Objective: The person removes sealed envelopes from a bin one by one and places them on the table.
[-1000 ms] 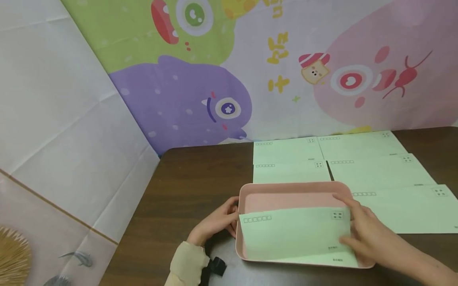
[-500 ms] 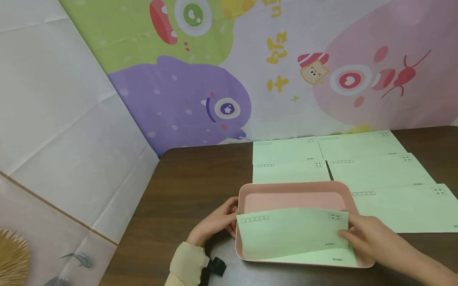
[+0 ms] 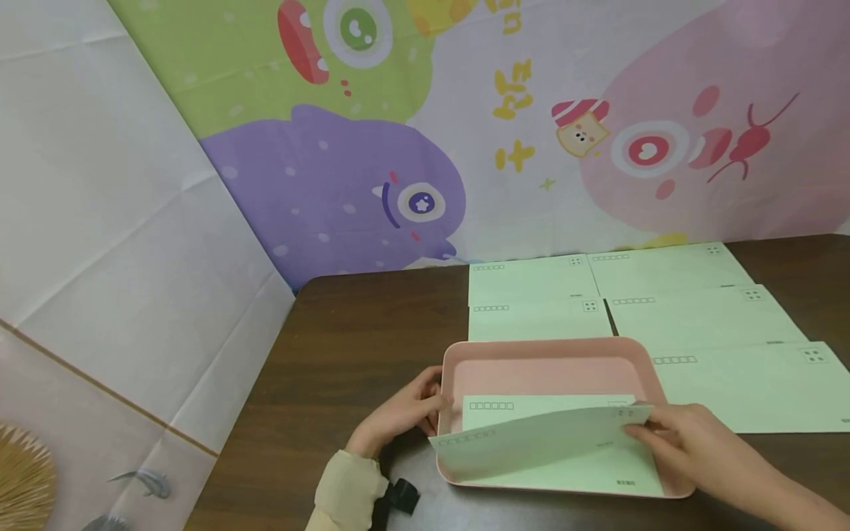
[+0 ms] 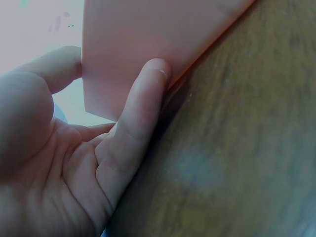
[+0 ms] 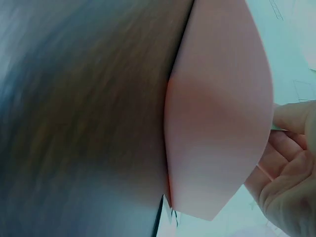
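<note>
In the head view, a pink tray (image 3: 541, 375) sits on the table with pale green envelopes in it. My right hand (image 3: 690, 442) pinches the right end of the top envelope (image 3: 531, 446), which is raised and bowed, its left corner reaching over the tray's left rim. Beneath it lies another envelope (image 3: 494, 414), partly covered. At the tray's left side, my left hand (image 3: 398, 413) holds the rim. The left wrist view shows the thumb and fingers of that hand (image 4: 64, 168) on the tray's wall (image 4: 123, 54). In the right wrist view the right hand (image 5: 291, 163) is beside the tray's outer wall (image 5: 217, 113).
Several more envelopes (image 3: 750, 387) lie in two columns on the dark wooden table (image 3: 345, 332), behind and right of the tray. A cartoon-printed cloth (image 3: 518, 206) hangs along the table's back edge. A pale panel (image 3: 133, 221) stands at the left.
The top envelope's upper edge has tipped down toward me, uncovering the envelope beneath. My right hand has shifted its hold on the envelope's right end. The left hand stays at the tray.
</note>
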Tool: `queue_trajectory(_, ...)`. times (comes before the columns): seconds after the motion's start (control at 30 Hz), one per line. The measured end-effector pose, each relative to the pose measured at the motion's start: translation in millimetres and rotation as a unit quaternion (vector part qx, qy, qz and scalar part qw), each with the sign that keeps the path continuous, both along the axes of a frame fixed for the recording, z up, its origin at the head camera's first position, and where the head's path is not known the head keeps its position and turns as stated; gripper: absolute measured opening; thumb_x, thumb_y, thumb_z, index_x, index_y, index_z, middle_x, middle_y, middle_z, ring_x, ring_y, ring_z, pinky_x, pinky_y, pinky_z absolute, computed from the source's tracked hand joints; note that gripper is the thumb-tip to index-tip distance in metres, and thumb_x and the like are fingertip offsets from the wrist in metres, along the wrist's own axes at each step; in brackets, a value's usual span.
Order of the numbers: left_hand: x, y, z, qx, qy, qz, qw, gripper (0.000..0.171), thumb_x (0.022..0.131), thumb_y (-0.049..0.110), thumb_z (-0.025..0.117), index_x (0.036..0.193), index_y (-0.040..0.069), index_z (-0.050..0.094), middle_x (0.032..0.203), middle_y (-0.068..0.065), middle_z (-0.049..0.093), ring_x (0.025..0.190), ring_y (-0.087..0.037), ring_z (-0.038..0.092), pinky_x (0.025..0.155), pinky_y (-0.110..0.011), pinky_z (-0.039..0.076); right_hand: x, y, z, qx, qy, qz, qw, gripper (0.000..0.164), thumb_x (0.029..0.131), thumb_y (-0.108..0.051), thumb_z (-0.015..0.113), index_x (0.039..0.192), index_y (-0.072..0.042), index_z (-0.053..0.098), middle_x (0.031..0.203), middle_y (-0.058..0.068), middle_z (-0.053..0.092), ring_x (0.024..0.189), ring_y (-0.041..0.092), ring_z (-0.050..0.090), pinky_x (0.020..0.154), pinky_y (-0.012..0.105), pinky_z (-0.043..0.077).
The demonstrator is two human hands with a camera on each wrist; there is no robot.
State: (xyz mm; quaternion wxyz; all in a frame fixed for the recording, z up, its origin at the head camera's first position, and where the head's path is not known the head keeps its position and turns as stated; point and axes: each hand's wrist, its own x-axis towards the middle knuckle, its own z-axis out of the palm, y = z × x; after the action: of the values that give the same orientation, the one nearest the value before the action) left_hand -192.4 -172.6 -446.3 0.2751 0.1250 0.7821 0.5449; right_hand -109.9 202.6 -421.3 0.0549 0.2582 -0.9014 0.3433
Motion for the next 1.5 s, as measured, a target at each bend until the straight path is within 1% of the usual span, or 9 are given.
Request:
queue_trajectory(0.13, -0.4, 0, -0.9, -0.004, -0.003, -0.002, 1.0, 0.053, 0.09, 0.024, 0.054, 0.137, 0.013, 0.031, 0.089, -0.007, 0.055, 0.054, -0.016, 0.055, 0.052, -0.028, 0.052, 3.2, -2, 2.9, -0.028, -0.002, -0.002, 1.0, 0.016, 0.084, -0.009, 0.062, 0.093, -0.022, 0.066, 0.089, -0.01, 0.067, 0.077, -0.008, 0.054, 0.055, 0.015, 0.048)
queue_trajectory(0.3, -0.6, 0, -0.7, -0.006, -0.004, -0.001, 1.0, 0.055, 0.09, 0.025, 0.053, 0.138, 0.015, 0.029, 0.088, -0.005, 0.053, 0.059, -0.015, 0.054, 0.054, -0.03, 0.053, 8.6, -6, 5.9, -0.074, 0.02, -0.024, 0.997, 0.021, 0.084, 0.0, 0.059, 0.087, -0.021, 0.059, 0.068, -0.017, 0.051, 0.06, -0.008, 0.042, 0.046, 0.015, 0.036)
queue_trajectory(0.57, 0.6, 0, -0.8, 0.019, -0.01, -0.004, 0.9998, 0.055, 0.088, 0.02, 0.052, 0.138, 0.012, 0.029, 0.09, -0.009, 0.055, 0.053, -0.017, 0.058, 0.052, -0.036, 0.055, 13.6, -9, 10.3, -0.129, 0.057, -0.134, 0.981, 0.016, 0.085, 0.002, 0.057, 0.094, -0.011, 0.057, 0.07, -0.013, 0.054, 0.053, -0.001, 0.039, 0.041, 0.015, 0.03)
queue_trajectory(0.7, 0.6, 0, -1.8, 0.017, -0.011, -0.001, 0.9998, 0.055, 0.089, 0.021, 0.053, 0.137, 0.011, 0.029, 0.092, -0.011, 0.055, 0.053, -0.017, 0.058, 0.053, -0.037, 0.055, 13.7, -4, 9.9, -0.124, 0.055, -0.18, 0.974, 0.008, 0.089, -0.002, 0.053, 0.087, -0.008, 0.049, 0.06, -0.01, 0.04, 0.047, -0.001, 0.029, 0.037, 0.018, 0.025)
queue_trajectory(0.9, 0.2, -1, -2.7, 0.015, -0.009, 0.0, 0.9998, 0.054, 0.089, 0.022, 0.054, 0.136, 0.011, 0.031, 0.092, -0.012, 0.054, 0.053, -0.017, 0.059, 0.055, -0.037, 0.056, 12.1, 8, 5.4, -0.114, 0.025, -0.215, 0.97, 0.007, 0.094, -0.006, 0.045, 0.101, -0.003, 0.047, 0.073, -0.013, 0.052, 0.054, -0.001, 0.04, 0.041, 0.02, 0.031)
queue_trajectory(1.2, 0.5, -3, -3.3, 0.018, -0.011, -0.004, 0.9998, 0.055, 0.089, 0.022, 0.054, 0.137, 0.01, 0.03, 0.092, -0.012, 0.054, 0.053, -0.017, 0.059, 0.055, -0.036, 0.055, 12.4, 34, 0.0, -0.071, -0.038, -0.266, 0.961, 0.015, 0.098, -0.01, 0.034, 0.1, 0.004, 0.038, 0.076, 0.014, 0.055, 0.045, 0.005, 0.036, 0.036, 0.025, 0.029)
queue_trajectory(1.37, 0.7, -3, -3.0, 0.022, -0.01, -0.005, 0.9997, 0.055, 0.09, 0.022, 0.053, 0.137, 0.011, 0.029, 0.092, -0.012, 0.054, 0.053, -0.018, 0.059, 0.054, -0.036, 0.055, 0.4, 76, -29.1, -0.072, -0.025, -0.293, 0.953, 0.009, 0.098, -0.015, 0.035, 0.093, -0.008, 0.038, 0.072, 0.001, 0.057, 0.043, 0.006, 0.044, 0.034, 0.027, 0.035)
queue_trajectory(1.43, 0.8, -4, -3.2, 0.023, -0.01, -0.005, 0.9997, 0.055, 0.09, 0.022, 0.053, 0.138, 0.01, 0.028, 0.092, -0.012, 0.054, 0.054, -0.018, 0.059, 0.054, -0.036, 0.055, -9.8, 100, -53.6, -0.085, -0.007, -0.303, 0.949, 0.008, 0.097, -0.016, 0.037, 0.089, -0.017, 0.037, 0.07, -0.012, 0.054, 0.043, 0.005, 0.048, 0.034, 0.028, 0.038)
queue_trajectory(1.5, 0.9, -4, -2.7, 0.026, -0.01, -0.005, 0.9996, 0.056, 0.09, 0.022, 0.052, 0.138, 0.01, 0.027, 0.091, -0.011, 0.054, 0.054, -0.018, 0.059, 0.054, -0.036, 0.055, -19.9, 124, -76.9, -0.108, 0.006, -0.304, 0.946, 0.004, 0.096, -0.011, 0.04, 0.092, -0.014, 0.041, 0.071, -0.013, 0.055, 0.043, 0.006, 0.05, 0.034, 0.026, 0.039)
